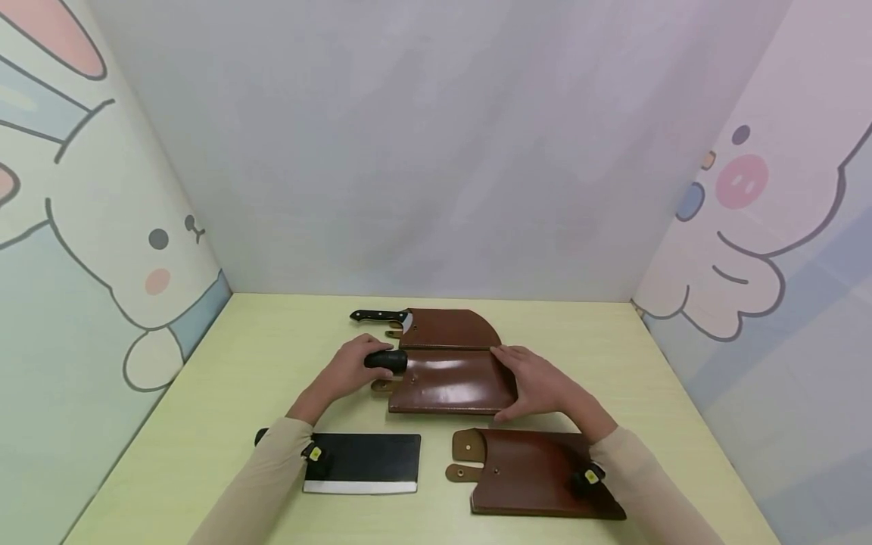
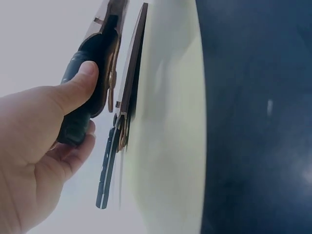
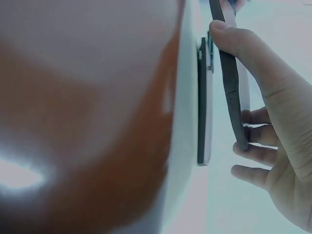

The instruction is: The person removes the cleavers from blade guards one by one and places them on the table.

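Observation:
My left hand [image 1: 346, 369] grips the black handle [image 1: 388, 361] of a knife whose blade is hidden inside a shiny brown leather sheath [image 1: 453, 382]. In the left wrist view the thumb lies along that handle [image 2: 78, 109] with fingers curled behind it. At the sheath's far right end, my right hand [image 1: 541, 384] holds its edge. The right wrist view shows the sheath's edge [image 3: 231, 87] between thumb and fingers, raised off the table. Behind it lies a second brown sheath [image 1: 450, 327] with a knife in it, its riveted black handle [image 1: 378, 315] sticking out left.
Front left on the pale yellow table [image 1: 272, 333] lies a bare cleaver [image 1: 368, 458] with a dark blade and bright edge, partly under my left forearm. A third brown sheath [image 1: 524, 473] with unfastened straps lies front right, partly covered by my right forearm. Cartoon-printed panels flank the table.

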A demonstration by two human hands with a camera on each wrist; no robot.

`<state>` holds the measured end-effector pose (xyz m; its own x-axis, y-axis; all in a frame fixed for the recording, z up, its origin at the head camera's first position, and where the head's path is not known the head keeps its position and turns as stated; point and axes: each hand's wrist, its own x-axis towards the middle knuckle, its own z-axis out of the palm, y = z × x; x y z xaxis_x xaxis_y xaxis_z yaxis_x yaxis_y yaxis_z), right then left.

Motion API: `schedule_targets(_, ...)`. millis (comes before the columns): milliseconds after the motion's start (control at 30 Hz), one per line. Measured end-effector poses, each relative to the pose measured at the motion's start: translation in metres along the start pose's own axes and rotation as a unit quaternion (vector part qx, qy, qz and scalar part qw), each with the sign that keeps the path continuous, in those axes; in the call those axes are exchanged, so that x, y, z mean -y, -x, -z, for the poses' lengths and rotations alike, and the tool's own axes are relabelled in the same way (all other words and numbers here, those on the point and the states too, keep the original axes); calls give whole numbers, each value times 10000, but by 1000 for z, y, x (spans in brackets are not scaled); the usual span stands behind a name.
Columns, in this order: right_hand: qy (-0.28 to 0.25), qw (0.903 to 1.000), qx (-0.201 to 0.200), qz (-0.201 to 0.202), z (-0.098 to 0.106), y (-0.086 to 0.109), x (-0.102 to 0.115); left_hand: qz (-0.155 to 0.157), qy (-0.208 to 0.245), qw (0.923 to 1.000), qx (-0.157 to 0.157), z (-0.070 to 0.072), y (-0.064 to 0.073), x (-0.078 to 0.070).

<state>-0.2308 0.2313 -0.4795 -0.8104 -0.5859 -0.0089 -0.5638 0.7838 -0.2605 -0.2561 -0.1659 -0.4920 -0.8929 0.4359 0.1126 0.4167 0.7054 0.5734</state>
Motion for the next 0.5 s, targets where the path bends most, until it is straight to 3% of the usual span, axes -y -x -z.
schedule_targets(200,-7,9999,-102,-23,5,3,6,8,70,9998,-189,5,3,-1)
schedule_targets(500,-1,9996,-286,-51,10,7,8,-176,-172,9976,-653,12,6,-11)
